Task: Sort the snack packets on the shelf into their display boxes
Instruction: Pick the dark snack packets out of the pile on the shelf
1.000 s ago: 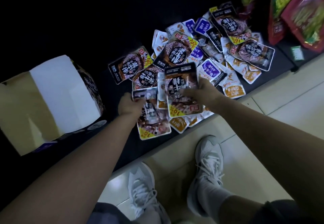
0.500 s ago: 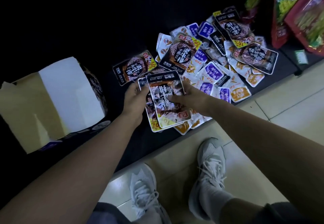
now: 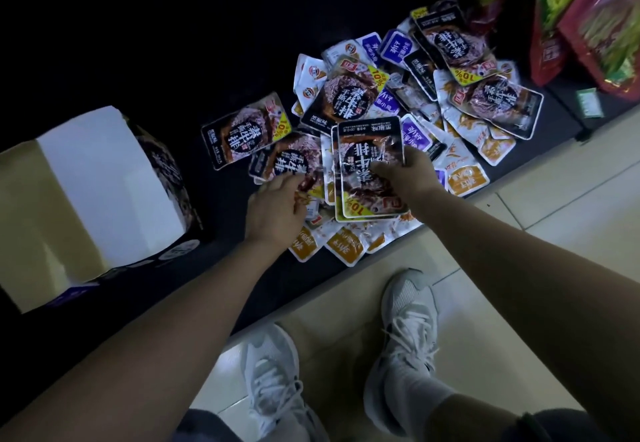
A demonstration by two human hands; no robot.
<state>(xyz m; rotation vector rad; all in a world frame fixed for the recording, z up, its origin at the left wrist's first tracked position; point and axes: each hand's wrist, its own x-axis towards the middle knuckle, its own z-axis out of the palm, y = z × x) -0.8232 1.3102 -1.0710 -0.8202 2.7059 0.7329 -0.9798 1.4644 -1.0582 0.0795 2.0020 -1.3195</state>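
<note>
A heap of snack packets lies on the dark low shelf: black beef-steak ones, small purple ones and small orange ones. My right hand holds a small stack of black packets over the heap's near side. My left hand reaches onto another black packet lying on the pile, fingers touching it. An open display box with a white flap stands at the left of the shelf, apart from both hands.
Large red and green snack bags hang at the upper right. A small green price tag sits on the shelf edge. Pale floor tiles run below, and my white trainers stand close to the shelf edge.
My left hand has let go of the stack and moved onto a black packet on the pile. My right hand keeps the stack and has shifted slightly right.
</note>
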